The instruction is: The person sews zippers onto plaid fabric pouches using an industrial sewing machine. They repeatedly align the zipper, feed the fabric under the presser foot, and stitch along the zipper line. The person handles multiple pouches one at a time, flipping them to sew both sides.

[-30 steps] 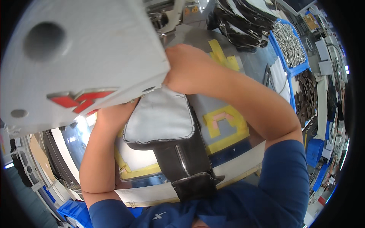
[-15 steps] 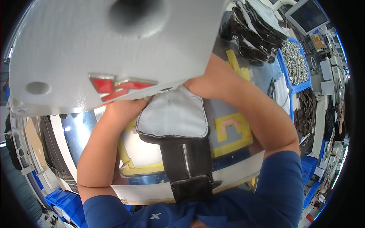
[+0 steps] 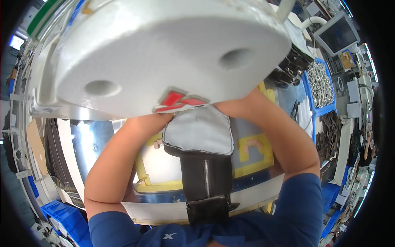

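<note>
Crate [image 3: 66, 218]: blue, low at eight o'clock.
Left hand [image 3: 154, 121]: mine, at the ten o'clock edge of the pale panel [image 3: 198, 132]; the machine head [image 3: 164, 57] hides my fingers, so I cannot tell how closed they are.
Machine head: white, at twelve o'clock.
Bag piece [image 3: 193, 173]: dark, pale panel uppermost, between my hands, zipped band [image 3: 218, 177] running to six o'clock.
Right hand [image 3: 233, 108]: mine, at the panel's two o'clock corner, fingers hidden; I cannot tell its grip.
Tray [image 3: 326, 109]: blue, metal pieces [image 3: 320, 84] inside, past two o'clock.

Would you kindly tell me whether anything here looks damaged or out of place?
Nothing looks plainly spilled or broken; only the yellow tape right of the black zippered piece looks untidy, its strips forming an uneven patch.
</note>
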Motion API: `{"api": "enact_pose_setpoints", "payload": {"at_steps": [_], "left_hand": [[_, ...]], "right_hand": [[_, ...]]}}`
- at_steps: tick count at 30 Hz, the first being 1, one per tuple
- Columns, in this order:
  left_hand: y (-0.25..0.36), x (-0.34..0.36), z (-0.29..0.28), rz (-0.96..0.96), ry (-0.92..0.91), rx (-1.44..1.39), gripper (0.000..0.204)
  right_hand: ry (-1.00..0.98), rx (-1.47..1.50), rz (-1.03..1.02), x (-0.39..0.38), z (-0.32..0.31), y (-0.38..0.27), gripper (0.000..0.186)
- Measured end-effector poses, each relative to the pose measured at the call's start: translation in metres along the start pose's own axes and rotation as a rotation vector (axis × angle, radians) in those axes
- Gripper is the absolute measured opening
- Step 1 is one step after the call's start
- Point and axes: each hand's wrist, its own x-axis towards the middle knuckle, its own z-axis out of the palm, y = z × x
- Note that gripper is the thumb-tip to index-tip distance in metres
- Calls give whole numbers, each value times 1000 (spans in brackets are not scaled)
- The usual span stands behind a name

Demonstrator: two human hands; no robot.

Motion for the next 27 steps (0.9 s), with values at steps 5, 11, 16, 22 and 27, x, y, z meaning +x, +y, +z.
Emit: {"api": "enact_pose_setpoints", "payload": {"at_steps": [5,11,16,22,27], "left_hand": [[-27,5,19,135,112,-15,32],[-15,4,18,233,204,-12,31],[-13,7,16,293,221,26,25],[-18,18,16,440,341,0,20],[5,-12,-14,299,169,175,22]], "right_hand": [[-37,2,11,3,2,-1,36],[-55,-6,25,0,4,6,32],[-92,97,117,-1,-14,-9,25],[-22,223,75,-1,-27,-31,21],[-92,172,4,2,-23,-13,21]]}}
